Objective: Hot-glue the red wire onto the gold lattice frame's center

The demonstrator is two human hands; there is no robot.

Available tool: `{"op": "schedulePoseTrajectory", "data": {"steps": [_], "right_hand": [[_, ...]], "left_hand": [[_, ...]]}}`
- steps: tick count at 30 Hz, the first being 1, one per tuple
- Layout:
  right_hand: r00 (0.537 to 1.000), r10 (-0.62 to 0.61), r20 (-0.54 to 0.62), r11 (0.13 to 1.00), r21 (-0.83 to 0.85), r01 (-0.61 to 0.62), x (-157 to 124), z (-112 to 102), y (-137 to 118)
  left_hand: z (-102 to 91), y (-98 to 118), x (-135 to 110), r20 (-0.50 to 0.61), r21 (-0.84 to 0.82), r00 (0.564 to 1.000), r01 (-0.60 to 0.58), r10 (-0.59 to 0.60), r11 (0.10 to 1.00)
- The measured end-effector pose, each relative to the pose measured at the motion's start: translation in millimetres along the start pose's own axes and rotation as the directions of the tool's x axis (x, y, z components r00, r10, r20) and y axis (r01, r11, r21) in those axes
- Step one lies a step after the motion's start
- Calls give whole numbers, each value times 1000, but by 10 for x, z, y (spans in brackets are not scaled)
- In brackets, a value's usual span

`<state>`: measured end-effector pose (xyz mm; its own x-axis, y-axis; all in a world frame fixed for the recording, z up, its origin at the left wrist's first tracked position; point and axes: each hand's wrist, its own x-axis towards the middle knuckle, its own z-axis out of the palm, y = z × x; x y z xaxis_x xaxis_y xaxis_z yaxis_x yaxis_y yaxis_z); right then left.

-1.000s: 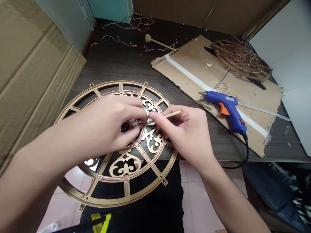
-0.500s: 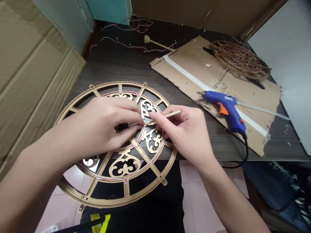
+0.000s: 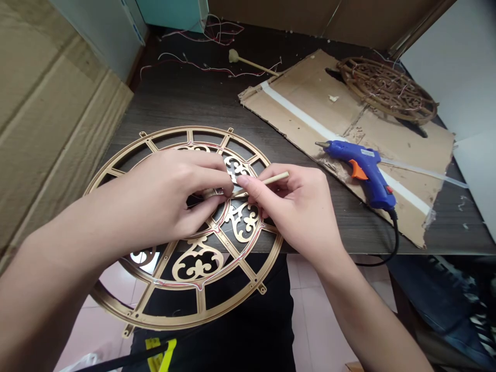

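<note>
A round gold openwork frame [image 3: 200, 302] with scroll ornaments lies partly on the dark table and juts past its front edge over my lap. Thin red and white wires [image 3: 178, 284] run along its inner rings. My right hand [image 3: 296, 206] pinches a thin wooden stick [image 3: 277, 177], whose lower end points at the small centre ring. My left hand [image 3: 174, 194] reaches over the frame from the left, thumb and index finger nearly together at that ring by the stick's end. Whatever is between those fingertips is hidden.
Right of the frame, a blue hot glue gun [image 3: 372, 175] with an orange trigger rests on a cardboard sheet [image 3: 302, 106]. Behind it sits a brown round frame [image 3: 387, 112] with wires. Loose wires [image 3: 220, 68] and a lump-tipped stick [image 3: 253, 64] lie at the back. A cardboard wall [image 3: 50, 119] stands left.
My left fingertips have shifted slightly at the centre ring, the index finger a little higher and farther right. My right hand keeps the stick in nearly the same place. The view has tilted slightly.
</note>
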<state>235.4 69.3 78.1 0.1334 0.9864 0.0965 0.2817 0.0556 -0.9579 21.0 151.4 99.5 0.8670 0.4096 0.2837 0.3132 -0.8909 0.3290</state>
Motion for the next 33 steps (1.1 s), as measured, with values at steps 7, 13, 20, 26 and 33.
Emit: {"op": "schedulePoseTrajectory", "data": {"steps": [7,13,20,26,33], "right_hand": [[996,-77,-48,992,-101,72,2,31,38],[999,-13,-31,999,-34,12,-1,6,57],[998,8,-65,1000,-3,-9,-31,9,61],[998,-4,-55,1000,4,4,-50,19,44],[992,-130,4,983,-132,129,-54,15,37]], "left_hand": [[-3,22,-10,6,6,1000,2,-2,1000],[32,19,-29,-21,9,1000,22,-21,1000],[28,-3,-56,1,-47,998,56,-56,997],[35,-2,-78,7,-58,997,76,-76,995],[37,3,-66,-7,-65,997,80,-80,995]]}}
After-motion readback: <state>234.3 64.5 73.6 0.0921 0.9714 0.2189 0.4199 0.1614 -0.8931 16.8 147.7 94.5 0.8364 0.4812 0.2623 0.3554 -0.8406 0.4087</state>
